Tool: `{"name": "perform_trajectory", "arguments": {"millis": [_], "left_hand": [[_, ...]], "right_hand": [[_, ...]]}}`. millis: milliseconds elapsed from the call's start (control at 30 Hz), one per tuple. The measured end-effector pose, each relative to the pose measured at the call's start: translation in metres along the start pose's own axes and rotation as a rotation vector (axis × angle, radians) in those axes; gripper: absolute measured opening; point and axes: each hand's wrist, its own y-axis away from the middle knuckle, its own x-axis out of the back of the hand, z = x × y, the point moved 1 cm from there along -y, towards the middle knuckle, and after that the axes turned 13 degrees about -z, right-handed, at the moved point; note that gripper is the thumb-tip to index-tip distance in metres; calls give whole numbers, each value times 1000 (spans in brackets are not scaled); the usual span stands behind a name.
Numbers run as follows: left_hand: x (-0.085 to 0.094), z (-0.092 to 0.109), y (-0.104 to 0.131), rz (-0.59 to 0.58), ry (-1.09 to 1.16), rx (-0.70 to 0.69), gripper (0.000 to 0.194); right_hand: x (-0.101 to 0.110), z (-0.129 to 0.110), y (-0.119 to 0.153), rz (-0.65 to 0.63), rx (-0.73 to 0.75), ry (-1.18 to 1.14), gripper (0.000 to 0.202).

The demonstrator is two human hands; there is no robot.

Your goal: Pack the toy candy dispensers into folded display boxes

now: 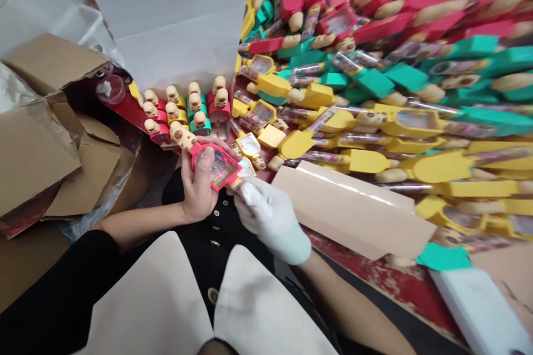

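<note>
My bare left hand (200, 183) grips a red toy (220, 165) with a spotted animal figure (182, 136) at one end and a clear window in its face. The thumb lies across the window. A white glove covers my right hand (266, 208), whose fingers close around the clear tube (236, 184) at the toy's lower end. Just beyond the hands stand red, yellow and green toys in short rows, figures upward, among them a green one (200, 121). A yellow toy with a pale face (249, 145) lies close to my right hand.
Many yellow (441, 169), green (375, 82) and red toys are heaped across the red table (375, 283) on the right. A beige cardboard piece (345, 205) lies at its near edge. Opened cardboard boxes (37, 150) stand left, near a clear round cup (110, 90). A large white panel (179, 11) rises behind.
</note>
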Motion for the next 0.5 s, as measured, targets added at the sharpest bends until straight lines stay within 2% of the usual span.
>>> {"name": "perform_trajectory", "arguments": {"millis": [67,133,267,367,400,433,500], "left_hand": [[-1,-3,0,-32,-18,-20,35],[0,-8,-4,-72,-9,-19,34],[4,-23,-13,-144,7,47,36],[7,-29,-15,-183,-33,84,39],[7,-29,-15,-192,-43,96,38],[8,-29,-15,-192,-58,102,37],[7,-28,-14,-179,-146,106,34]], "right_hand": [[1,-6,1,-138,-111,-280,59],[6,-9,-1,-213,-159,-444,60],[18,0,-12,-358,-193,-640,58],[20,9,-14,-418,-225,-669,60],[19,10,-13,-391,-221,-625,61],[18,10,-11,-306,-186,-537,62],[15,8,-6,-46,-56,-299,60]]}}
